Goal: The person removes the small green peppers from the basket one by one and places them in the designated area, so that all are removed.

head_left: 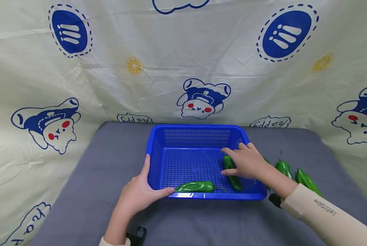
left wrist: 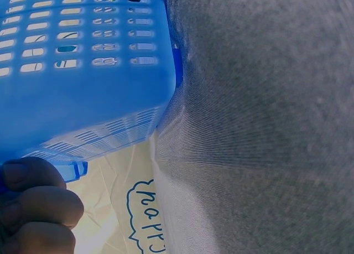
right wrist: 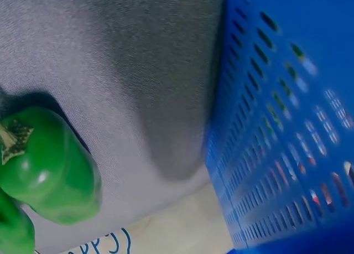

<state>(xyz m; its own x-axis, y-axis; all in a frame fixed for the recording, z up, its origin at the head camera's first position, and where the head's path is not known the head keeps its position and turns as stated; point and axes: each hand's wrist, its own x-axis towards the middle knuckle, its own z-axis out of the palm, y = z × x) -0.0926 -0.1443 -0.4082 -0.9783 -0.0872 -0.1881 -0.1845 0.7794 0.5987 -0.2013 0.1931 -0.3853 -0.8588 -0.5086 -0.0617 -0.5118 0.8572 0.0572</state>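
A blue plastic basket [head_left: 189, 195] with slotted walls stands on the grey table. My left hand [head_left: 138, 193] grips its near left corner, the thumb on the front rim. In the left wrist view curled fingers [left wrist: 41, 207] show at the rim of the basket [left wrist: 105, 82]. One long green pepper [head_left: 196, 186] lies along the front wall inside. Over a second green pepper [head_left: 228, 163] at the right side of the basket is my right hand [head_left: 248, 162], thumb and index finger spread apart. In the right wrist view the slotted wall [right wrist: 276, 127] hides that hand.
Right of the basket more green peppers lie on the table, among them a pepper [head_left: 284, 168] and a pointed one [head_left: 307, 181]. The right wrist view shows a plump green pepper [right wrist: 55, 171] close up. A printed cream sheet [head_left: 158, 92] hangs behind the table.
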